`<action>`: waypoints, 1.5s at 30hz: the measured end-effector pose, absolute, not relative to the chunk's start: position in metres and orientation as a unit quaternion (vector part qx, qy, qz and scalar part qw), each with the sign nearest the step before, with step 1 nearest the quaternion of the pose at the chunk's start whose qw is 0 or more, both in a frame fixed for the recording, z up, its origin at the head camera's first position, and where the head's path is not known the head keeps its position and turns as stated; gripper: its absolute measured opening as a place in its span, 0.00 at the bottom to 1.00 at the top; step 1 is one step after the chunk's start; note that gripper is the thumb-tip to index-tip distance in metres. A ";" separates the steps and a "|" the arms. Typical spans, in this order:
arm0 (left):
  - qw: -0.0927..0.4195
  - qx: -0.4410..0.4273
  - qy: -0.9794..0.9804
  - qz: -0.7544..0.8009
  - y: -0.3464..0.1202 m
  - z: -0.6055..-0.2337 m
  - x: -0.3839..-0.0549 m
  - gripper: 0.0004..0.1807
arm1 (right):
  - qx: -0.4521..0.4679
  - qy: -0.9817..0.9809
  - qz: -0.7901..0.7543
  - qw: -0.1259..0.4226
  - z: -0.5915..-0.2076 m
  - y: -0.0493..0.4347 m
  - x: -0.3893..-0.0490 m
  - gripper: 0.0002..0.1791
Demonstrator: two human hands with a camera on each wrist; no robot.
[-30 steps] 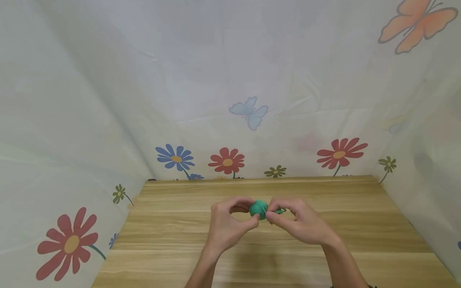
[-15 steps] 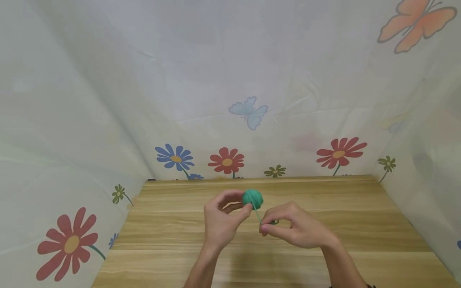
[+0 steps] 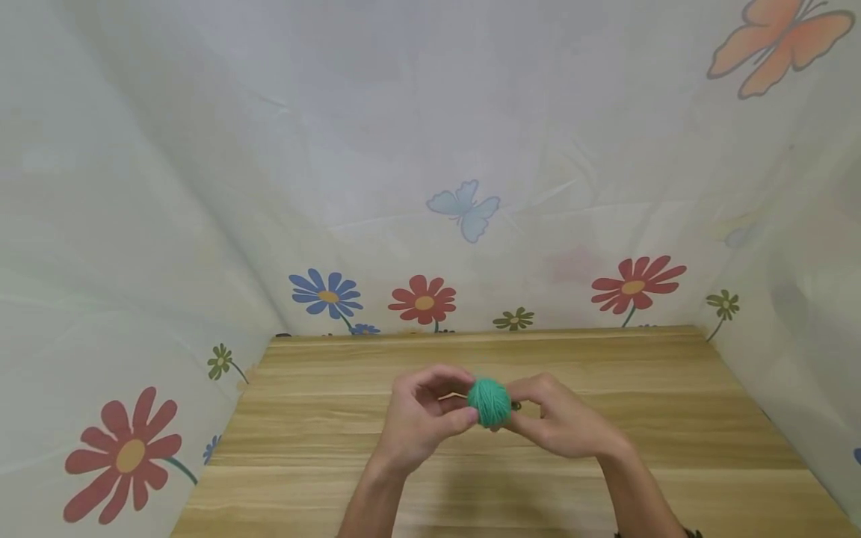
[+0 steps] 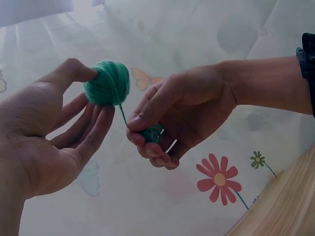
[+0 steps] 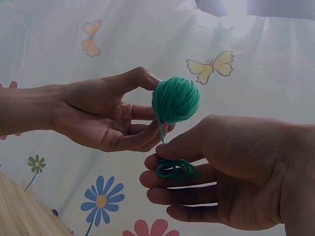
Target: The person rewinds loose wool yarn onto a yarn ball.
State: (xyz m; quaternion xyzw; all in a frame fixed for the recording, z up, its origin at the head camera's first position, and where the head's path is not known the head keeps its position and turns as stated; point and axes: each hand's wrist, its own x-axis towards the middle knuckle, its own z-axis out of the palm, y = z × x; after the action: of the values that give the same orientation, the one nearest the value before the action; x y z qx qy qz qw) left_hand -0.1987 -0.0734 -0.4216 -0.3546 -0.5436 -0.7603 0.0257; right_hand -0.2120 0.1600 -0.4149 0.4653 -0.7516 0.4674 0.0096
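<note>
A small ball of green yarn (image 3: 489, 403) is held up over the table between thumb and fingertips of my left hand (image 3: 418, 418). In the left wrist view the ball (image 4: 108, 82) shows strands wound around it, and one taut strand runs down from it to my right hand (image 4: 179, 110). My right hand (image 3: 561, 418) pinches that strand between thumb and forefinger. A loose bunch of green yarn (image 5: 177, 169) lies against the fingers of the right hand in the right wrist view. From the head, the ball partly hides the right fingertips.
Beneath both hands is a wooden table (image 3: 323, 433). Pale curtains (image 3: 363, 149) printed with flowers and butterflies stand along its back and both sides. A dark band (image 4: 307, 69) circles the right wrist.
The ball first moved up and left while the right hand drew the strand down. Now the ball is back beside the right hand and turned, with its windings facing differently.
</note>
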 end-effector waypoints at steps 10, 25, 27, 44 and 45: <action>0.011 -0.411 -0.611 -0.676 -0.071 -0.422 -0.197 0.16 | 0.382 -0.769 0.513 -0.002 -0.408 0.166 -0.209 0.11; 0.105 -0.324 -0.723 -0.601 -0.065 -0.414 -0.193 0.15 | 0.376 -0.737 0.560 0.055 -0.405 0.165 -0.206 0.11; 0.112 -0.308 -0.724 -0.607 -0.064 -0.408 -0.190 0.15 | 0.390 -0.729 0.558 0.068 -0.405 0.164 -0.206 0.11; 0.193 -0.229 -0.697 -0.652 -0.067 -0.430 -0.209 0.15 | 0.512 -0.684 0.517 0.048 -0.406 0.161 -0.208 0.18; 0.196 -0.227 -0.694 -0.655 -0.067 -0.430 -0.209 0.15 | 0.516 -0.683 0.515 0.045 -0.406 0.161 -0.207 0.18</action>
State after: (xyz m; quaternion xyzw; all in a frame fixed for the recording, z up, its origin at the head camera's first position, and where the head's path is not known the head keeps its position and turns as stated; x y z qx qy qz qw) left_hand -0.2086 -0.0669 -0.4295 -0.2273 -0.6936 -0.6549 0.1960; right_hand -0.2075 0.1607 -0.4065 0.5156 -0.6830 0.5154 0.0453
